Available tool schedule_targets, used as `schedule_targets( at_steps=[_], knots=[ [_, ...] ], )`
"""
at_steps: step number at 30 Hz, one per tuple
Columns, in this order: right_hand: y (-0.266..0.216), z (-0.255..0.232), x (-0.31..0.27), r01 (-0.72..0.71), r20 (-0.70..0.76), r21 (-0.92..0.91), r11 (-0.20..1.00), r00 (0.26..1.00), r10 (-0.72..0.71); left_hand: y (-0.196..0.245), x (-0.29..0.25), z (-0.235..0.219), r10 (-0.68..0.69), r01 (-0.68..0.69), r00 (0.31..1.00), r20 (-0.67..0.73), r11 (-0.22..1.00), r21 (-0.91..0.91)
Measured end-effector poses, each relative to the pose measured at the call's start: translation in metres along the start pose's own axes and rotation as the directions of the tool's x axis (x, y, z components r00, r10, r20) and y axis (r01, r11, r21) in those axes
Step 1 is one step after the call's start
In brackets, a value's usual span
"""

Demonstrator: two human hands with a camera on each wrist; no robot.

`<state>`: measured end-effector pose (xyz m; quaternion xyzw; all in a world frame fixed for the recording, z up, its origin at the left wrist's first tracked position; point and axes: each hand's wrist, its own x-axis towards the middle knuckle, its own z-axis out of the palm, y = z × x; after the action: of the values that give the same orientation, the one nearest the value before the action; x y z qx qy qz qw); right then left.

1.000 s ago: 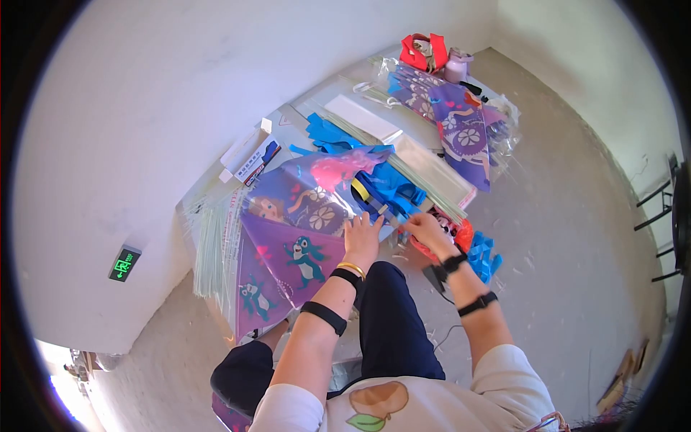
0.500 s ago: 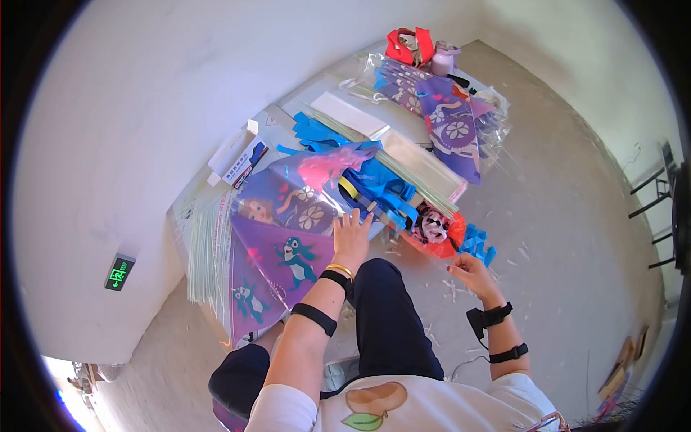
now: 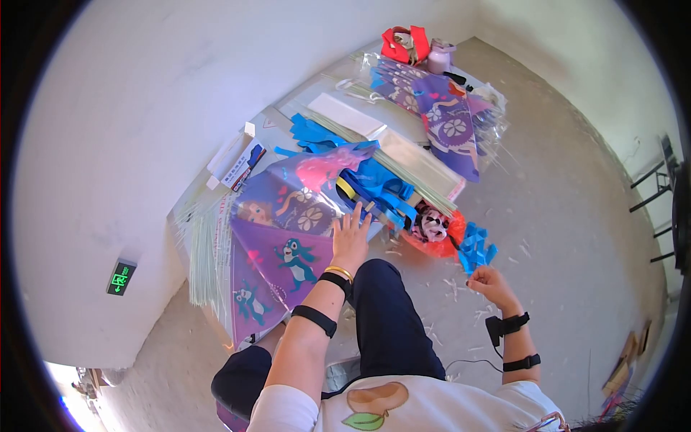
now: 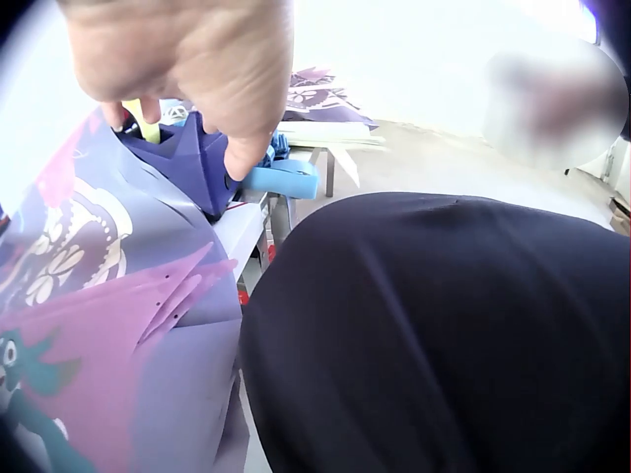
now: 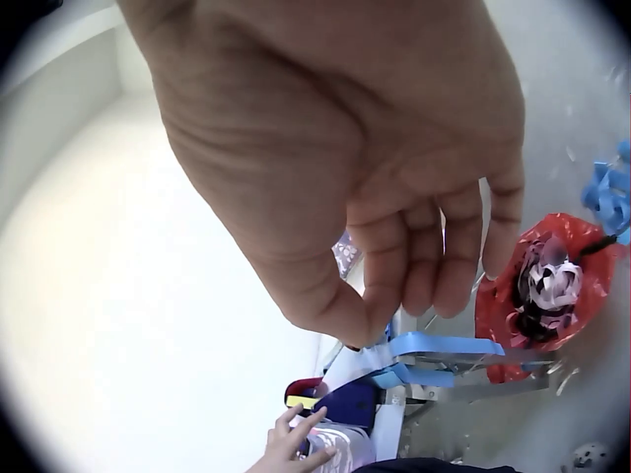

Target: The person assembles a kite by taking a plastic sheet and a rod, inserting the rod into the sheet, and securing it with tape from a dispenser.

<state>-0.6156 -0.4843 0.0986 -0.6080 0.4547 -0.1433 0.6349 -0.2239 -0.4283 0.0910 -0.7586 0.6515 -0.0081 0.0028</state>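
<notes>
Dark blue plastic tape dispenser [image 3: 365,204] with a yellow ring sits on a pale table [image 3: 273,122], at the edge nearest the seated person. The left hand [image 3: 350,243] lies over it, fingers spread and mostly straight, their tips touching the dispenser. The right hand [image 3: 495,286] is raised well apart from it, out past the table edge, its fingers bent and the tips of thumb and forefinger close together; whether something thin is between them, I cannot tell.

Glossy purple plastic sheets [image 3: 281,259], printed with a blue cartoon animal, a girl's face and white flowers, fan out beside the left hand. Bright blue fabric-like strips [image 3: 385,180] bunch up just beyond the dispenser. A bundle of thin, pale sticks [image 3: 206,252] lies at the near left, with a white cardboard box [image 3: 236,164] printed in blue and red farther back. Beside the table at the right is a red plastic bag [image 3: 455,230] holding pink, white and black material. A lilac bottle [image 3: 440,57] stands at the table's far end.
</notes>
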Motion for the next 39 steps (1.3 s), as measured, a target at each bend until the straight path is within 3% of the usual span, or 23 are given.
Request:
schedule_targets(
  at_steps=[3, 6, 10, 12, 13, 14, 15, 16, 17, 18, 19, 25, 29, 31, 35, 37, 38, 39],
  knots=[
    [0.006, 0.003, -0.001, 0.017, -0.014, -0.142, 0.99, 1.0, -0.019, 0.006, 0.0, 0.002, 0.017, -0.016, 0.999, -0.037, 1.0, 0.025],
    [0.016, 0.005, 0.001, -0.012, -0.019, -0.053, 0.999, 1.0, 0.011, 0.009, 0.0, 0.0, 0.039, -0.038, 0.999, -0.032, 0.999, 0.028],
    [0.017, 0.005, 0.001, -0.009, -0.035, -0.069, 0.998, 0.999, 0.006, 0.009, 0.001, -0.004, 0.076, -0.078, 0.994, -0.08, 0.997, -0.016],
    [0.024, 0.004, 0.004, -0.018, -0.039, -0.08, 0.997, 0.999, 0.015, 0.009, 0.003, -0.006, 0.011, -0.078, 0.963, -0.271, 0.968, -0.238],
    [0.027, 0.004, 0.006, -0.02, -0.04, -0.077, 0.997, 0.999, 0.017, 0.01, 0.006, -0.002, 0.013, -0.079, 0.963, -0.268, 0.968, -0.237],
    [0.031, 0.005, 0.006, -0.026, -0.044, -0.064, 0.998, 0.999, 0.023, 0.011, 0.011, 0.008, -0.289, 0.143, 0.946, -0.15, 0.782, -0.606],
    [0.032, 0.006, 0.006, -0.033, -0.046, -0.053, 0.998, 0.998, 0.031, 0.013, 0.015, 0.018, -0.51, 0.328, 0.857, 0.079, 0.42, -0.846],
    [0.033, 0.007, 0.005, -0.039, -0.046, -0.055, 0.998, 0.998, 0.037, 0.013, 0.02, 0.027, -0.509, 0.332, 0.856, 0.085, 0.416, -0.847],
    [0.031, 0.009, 0.004, -0.048, -0.037, -0.053, 0.997, 0.998, 0.046, 0.012, 0.028, 0.034, -0.522, 0.45, 0.76, 0.387, -0.007, -0.893],
    [0.03, 0.01, 0.004, -0.056, -0.028, -0.051, 0.997, 0.998, 0.055, 0.012, 0.034, 0.041, -0.4, 0.505, 0.642, 0.655, -0.422, -0.753],
    [0.031, 0.01, 0.004, -0.058, -0.029, -0.052, 0.997, 0.998, 0.057, 0.014, 0.037, 0.049, -0.364, 0.465, 0.65, 0.667, -0.503, -0.729],
    [0.031, 0.012, 0.001, -0.089, 0.025, 0.01, 0.996, 0.996, 0.088, 0.027, 0.053, 0.064, -0.367, 0.381, 0.574, 0.733, -0.672, -0.635],
    [0.025, 0.016, -0.002, -0.096, 0.031, 0.03, 0.995, 0.995, 0.095, 0.032, 0.059, 0.078, -0.393, 0.393, 0.55, 0.737, -0.656, -0.644],
    [0.025, 0.019, -0.005, -0.094, 0.038, 0.036, 0.995, 0.995, 0.093, 0.033, 0.064, 0.09, -0.269, 0.442, 0.519, 0.811, -0.728, -0.524],
    [0.04, 0.005, -0.017, -0.117, 0.007, -0.027, 0.993, 0.993, 0.117, 0.046, 0.055, 0.082, -0.293, 0.426, 0.53, 0.795, -0.719, -0.549],
    [0.044, 0.003, -0.016, -0.098, 0.05, -0.028, 0.995, 0.994, 0.099, 0.041, 0.036, 0.057, -0.326, 0.292, 0.705, 0.63, -0.677, -0.676],
    [0.038, 0.004, -0.015, -0.067, 0.045, -0.02, 0.998, 0.997, 0.068, 0.034, 0.022, 0.046, -0.373, 0.264, 0.68, 0.631, -0.678, -0.686],
    [0.031, 0.009, -0.011, -0.035, 0.047, -0.01, 0.999, 0.998, 0.035, 0.026, 0.005, 0.037, -0.396, 0.194, 0.73, 0.558, -0.662, -0.724]
  ],
)
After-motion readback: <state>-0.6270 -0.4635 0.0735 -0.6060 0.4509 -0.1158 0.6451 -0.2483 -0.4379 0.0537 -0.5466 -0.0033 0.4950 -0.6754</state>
